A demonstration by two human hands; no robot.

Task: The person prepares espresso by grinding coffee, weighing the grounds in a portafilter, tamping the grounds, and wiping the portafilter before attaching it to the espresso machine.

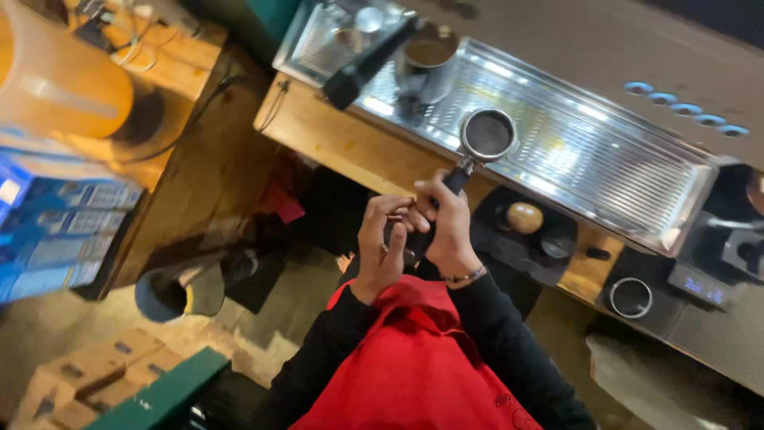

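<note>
Round steel portafilter, black handle

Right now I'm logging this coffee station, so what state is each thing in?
portafilter: held over the drip tray, basket looks filled with dark grounds
right hand: gripping the portafilter handle
left hand: closed on the handle's end
metal pitcher: upright on the tray
tamper: resting on its mat

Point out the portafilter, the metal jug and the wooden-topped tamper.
portafilter (487,134), head view, inside of its basket
metal jug (428,65), head view, its side wall
tamper (524,216), head view, its round wooden top
</note>
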